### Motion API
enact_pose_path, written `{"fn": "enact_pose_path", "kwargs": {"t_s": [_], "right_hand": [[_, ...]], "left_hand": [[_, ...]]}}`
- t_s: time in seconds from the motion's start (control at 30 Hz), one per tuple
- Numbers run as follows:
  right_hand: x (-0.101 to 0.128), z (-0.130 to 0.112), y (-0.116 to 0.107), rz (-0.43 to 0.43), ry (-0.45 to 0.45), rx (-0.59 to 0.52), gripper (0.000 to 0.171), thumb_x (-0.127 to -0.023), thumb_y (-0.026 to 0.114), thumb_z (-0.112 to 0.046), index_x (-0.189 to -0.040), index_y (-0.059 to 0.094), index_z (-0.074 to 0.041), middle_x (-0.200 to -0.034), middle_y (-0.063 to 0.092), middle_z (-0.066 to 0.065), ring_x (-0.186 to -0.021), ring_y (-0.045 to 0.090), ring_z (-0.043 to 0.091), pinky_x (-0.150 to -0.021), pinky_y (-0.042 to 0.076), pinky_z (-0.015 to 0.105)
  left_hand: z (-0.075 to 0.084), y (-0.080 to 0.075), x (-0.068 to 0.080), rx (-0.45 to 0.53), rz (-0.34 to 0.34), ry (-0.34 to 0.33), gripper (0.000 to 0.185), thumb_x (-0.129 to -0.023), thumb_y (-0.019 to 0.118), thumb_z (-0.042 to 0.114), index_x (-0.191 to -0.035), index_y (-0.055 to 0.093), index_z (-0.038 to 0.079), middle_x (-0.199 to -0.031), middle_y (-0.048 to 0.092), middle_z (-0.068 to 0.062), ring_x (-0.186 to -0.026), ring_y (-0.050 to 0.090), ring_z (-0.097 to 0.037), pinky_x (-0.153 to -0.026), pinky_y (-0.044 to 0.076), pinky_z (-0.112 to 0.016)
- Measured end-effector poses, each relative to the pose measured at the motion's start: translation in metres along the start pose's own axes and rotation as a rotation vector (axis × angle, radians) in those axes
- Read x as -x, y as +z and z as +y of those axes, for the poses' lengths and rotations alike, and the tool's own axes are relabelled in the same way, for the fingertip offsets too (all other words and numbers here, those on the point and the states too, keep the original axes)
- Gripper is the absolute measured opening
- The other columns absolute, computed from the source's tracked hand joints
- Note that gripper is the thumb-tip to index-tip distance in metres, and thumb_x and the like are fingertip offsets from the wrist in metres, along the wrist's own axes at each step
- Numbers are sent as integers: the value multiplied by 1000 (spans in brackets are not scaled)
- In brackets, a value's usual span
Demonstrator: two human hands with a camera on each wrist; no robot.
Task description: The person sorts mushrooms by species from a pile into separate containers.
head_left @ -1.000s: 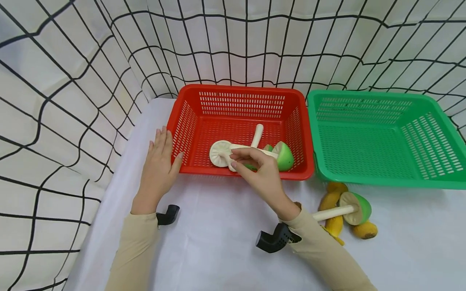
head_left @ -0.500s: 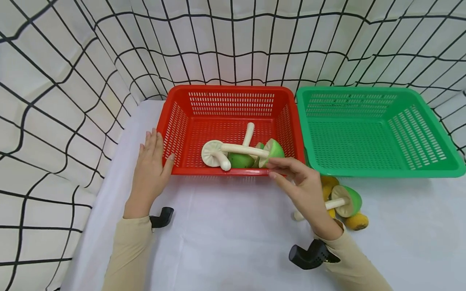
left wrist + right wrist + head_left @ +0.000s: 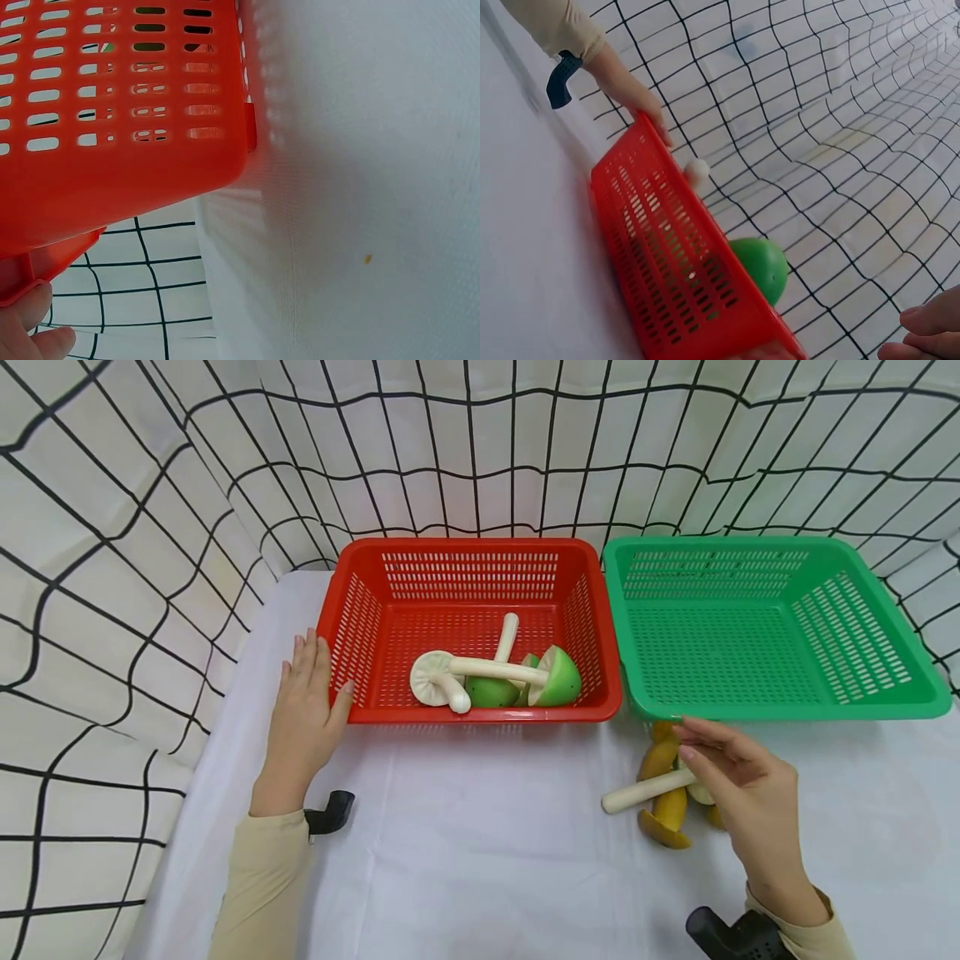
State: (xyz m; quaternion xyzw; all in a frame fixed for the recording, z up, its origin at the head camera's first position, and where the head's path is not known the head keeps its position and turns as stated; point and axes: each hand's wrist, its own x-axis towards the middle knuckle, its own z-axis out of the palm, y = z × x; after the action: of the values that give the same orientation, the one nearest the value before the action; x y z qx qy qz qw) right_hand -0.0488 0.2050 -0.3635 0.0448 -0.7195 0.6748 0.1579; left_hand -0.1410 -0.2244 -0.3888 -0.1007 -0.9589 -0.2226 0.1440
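My left hand (image 3: pixel 300 718) lies with straight fingers against the left side of the red basket (image 3: pixel 525 715); the left wrist view shows fingertips (image 3: pixel 34 304) at its rim. Inside that basket are several green-capped mushrooms (image 3: pixel 558 678) with white stems, one stem lying across the others. My right hand (image 3: pixel 753 810) hovers over a small pile on the cloth, thumb and fingers bent but apart, holding nothing. Under it lies another green-capped mushroom, its white stem (image 3: pixel 645 792) showing and its cap mostly hidden. Yellow-brown mushrooms (image 3: pixel 666 827) lie beneath that stem.
A green basket (image 3: pixel 787 710) stands right of the red one, its front rim just behind the pile. A black grid net (image 3: pixel 480 472) over white cloth rises behind and at the left. White cloth (image 3: pixel 480 843) covers the table.
My right hand has moved from above the mushrooms in the red basket, rightward and toward me, to the pile by the green basket. The left hand stays at the red basket's side.
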Motion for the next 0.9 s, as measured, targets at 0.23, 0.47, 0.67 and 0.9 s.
{"fn": "enact_pose_path", "kwargs": {"t_s": [0.23, 0.47, 0.67, 0.9], "right_hand": [[11, 6, -30, 198, 149, 182, 30, -80, 63, 16, -110, 63, 13, -96, 70, 4, -90, 65, 15, -78, 50, 15], [16, 19, -45, 242, 161, 384, 35, -79, 65, 16, -113, 63, 9, -98, 68, -5, -90, 63, 10, -78, 47, 11], [18, 30, -51, 208, 226, 477, 38, -81, 67, 9, -118, 62, 5, -105, 65, -12, -96, 61, 1, -79, 45, 8], [20, 42, -65, 59, 261, 547, 42, -86, 68, -6, -127, 58, -5, -122, 61, -5, -101, 53, -10, -81, 43, 6]], "left_hand": [[0, 0, 0, -6, 4, 13, 62, -95, 46, 21, -142, 26, -12, -152, 18, -25, -141, 12, -36, -111, 11, -54], [0, 0, 0, -7, 11, 17, 61, -94, 46, 21, -142, 27, -13, -152, 19, -24, -141, 14, -37, -110, 12, -56], [-1, -1, 0, -5, 9, 18, 62, -95, 46, 21, -142, 26, -13, -152, 18, -25, -141, 13, -38, -111, 12, -55], [-1, 0, 0, 2, 5, 21, 62, -94, 47, 20, -142, 25, -13, -152, 18, -26, -141, 11, -37, -111, 9, -53]]}}
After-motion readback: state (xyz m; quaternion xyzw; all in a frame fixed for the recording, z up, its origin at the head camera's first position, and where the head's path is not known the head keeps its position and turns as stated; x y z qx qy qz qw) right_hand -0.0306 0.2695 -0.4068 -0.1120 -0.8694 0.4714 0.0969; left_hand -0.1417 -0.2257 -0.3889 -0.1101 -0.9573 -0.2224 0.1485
